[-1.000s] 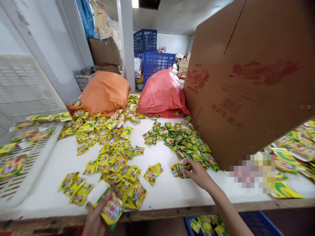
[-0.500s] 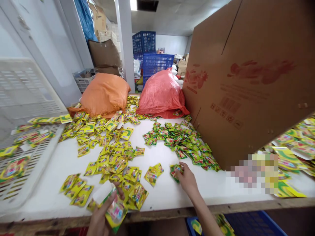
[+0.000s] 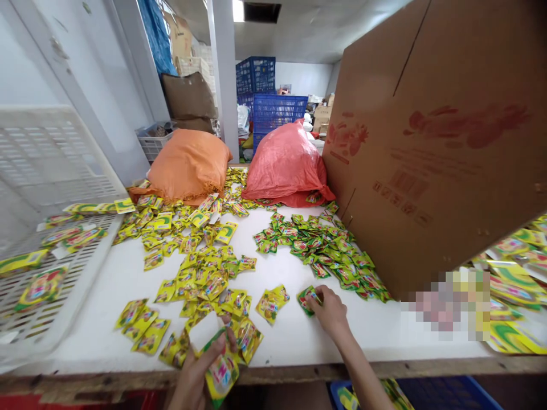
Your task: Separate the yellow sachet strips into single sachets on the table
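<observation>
My left hand (image 3: 197,367) is closed around a small yellow-green printed carton (image 3: 222,373), low at the table's front edge. A white flap stands up at the carton's top end. To the right, my right hand (image 3: 331,312) has its thumb and fingers on a small green sachet (image 3: 304,300), which lies at or just above the white tabletop. A few yellow sachets (image 3: 272,303) lie between the hands. Beyond and around my left hand spreads a loose heap of yellow sachets (image 3: 205,276). Past my right hand is a pile of green sachets (image 3: 333,256).
An orange sack (image 3: 188,162) and a red sack (image 3: 286,162) sit at the back. A large cardboard box (image 3: 427,136) leans over the right side. White crates (image 3: 81,285) with flat cartons stand left. More cartons (image 3: 513,285) lie far right. A blue crate (image 3: 444,393) is below the table edge.
The whole view has shifted slightly, so things appear a little further right. My left hand still holds the carton, and my right fingers stay on the green sachet.
</observation>
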Demonstrator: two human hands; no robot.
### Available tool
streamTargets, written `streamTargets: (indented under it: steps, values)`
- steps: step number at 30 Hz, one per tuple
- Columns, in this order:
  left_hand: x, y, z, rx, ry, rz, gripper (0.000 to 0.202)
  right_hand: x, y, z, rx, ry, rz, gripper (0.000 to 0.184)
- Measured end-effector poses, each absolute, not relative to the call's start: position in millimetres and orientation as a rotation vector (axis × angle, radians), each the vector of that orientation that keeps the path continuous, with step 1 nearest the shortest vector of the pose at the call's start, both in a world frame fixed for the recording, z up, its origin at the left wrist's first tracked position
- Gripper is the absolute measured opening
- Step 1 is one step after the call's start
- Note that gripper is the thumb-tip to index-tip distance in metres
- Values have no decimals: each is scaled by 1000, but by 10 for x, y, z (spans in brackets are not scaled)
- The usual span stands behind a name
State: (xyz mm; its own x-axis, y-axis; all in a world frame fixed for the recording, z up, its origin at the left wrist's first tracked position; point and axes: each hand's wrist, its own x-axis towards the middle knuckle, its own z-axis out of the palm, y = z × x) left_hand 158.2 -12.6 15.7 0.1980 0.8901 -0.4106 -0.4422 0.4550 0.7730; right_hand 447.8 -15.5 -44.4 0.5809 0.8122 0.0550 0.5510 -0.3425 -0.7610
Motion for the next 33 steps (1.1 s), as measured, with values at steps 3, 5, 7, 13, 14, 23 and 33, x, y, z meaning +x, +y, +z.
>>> streamTargets:
  steps: [3,5,7,13,14,23,33]
  values:
    - [1720,-111,165,771,935,948,43,4368,-181,-332,-1942,-1172,521,13]
    - [1833,-67,191,883,902,935,40,4269,-258,-238,-1815,-1230,578,23]
    - [1944,-1,221,963,849,916,39,4168,-383,-178,-1722,-1338,639,35]
    - [2214,170,106,1104,686,722,37,4040,-749,-189,-1856,-1782,704,29]
    - [2252,180,52,1112,686,688,38,4053,-765,-155,-1891,-1773,713,29]
    - [2411,163,-134,1078,636,580,40,3792,-342,424,-1420,-1365,660,14]
    - [2396,177,-137,1139,648,661,39,3703,-282,403,-1484,-1911,560,13]
